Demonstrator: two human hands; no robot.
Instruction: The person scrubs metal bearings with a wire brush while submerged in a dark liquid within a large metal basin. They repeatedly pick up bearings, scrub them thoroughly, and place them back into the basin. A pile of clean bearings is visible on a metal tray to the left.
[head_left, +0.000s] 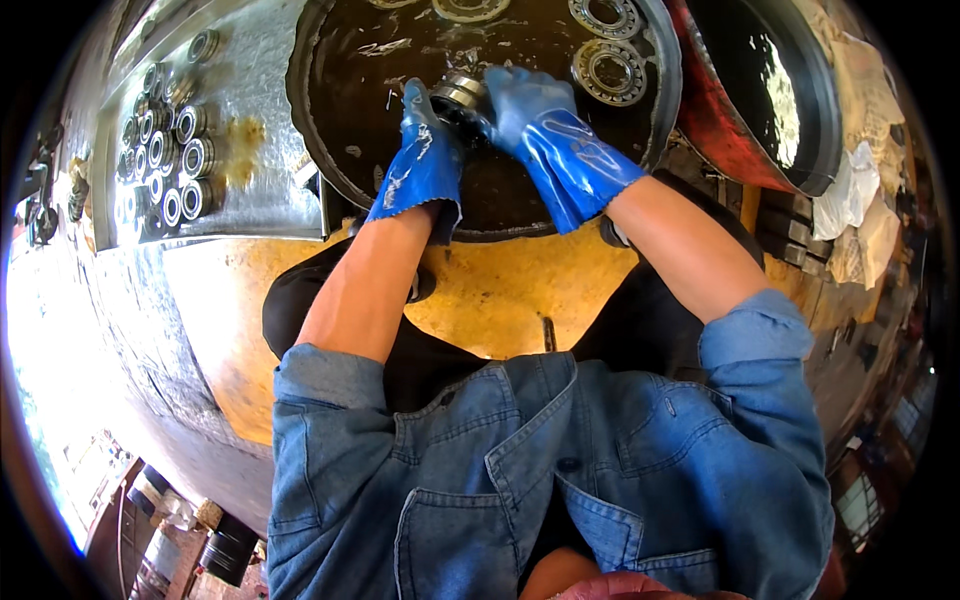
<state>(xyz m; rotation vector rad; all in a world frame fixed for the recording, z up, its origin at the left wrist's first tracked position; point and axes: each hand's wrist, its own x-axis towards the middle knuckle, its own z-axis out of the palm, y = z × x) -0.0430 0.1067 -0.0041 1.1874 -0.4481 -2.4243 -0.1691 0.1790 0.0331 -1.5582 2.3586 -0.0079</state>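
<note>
Over a round, dark-rimmed pan (312, 150) of brown oily liquid, both my hands wear blue rubber gloves. My left hand (425, 145) is closed around a small metal bearing (460, 93), its thumb pointing up along the near side. Pressed in close on the other side, my right hand (535, 105) has its fingers curled; whatever they grip is hidden by the glove. Larger roller bearings lie in the pan: one bearing (610, 72) at the right, another (605, 16) just beyond it, and a ring (470, 8) at the far edge.
To the left, a shiny metal tray (265, 200) carries several small bearings (162, 150). A red basin (715, 125) with dark liquid stands at the right, beside crumpled rags (865, 100) and a plastic bag (848, 190). Yellow flooring (500, 290) shows between my knees.
</note>
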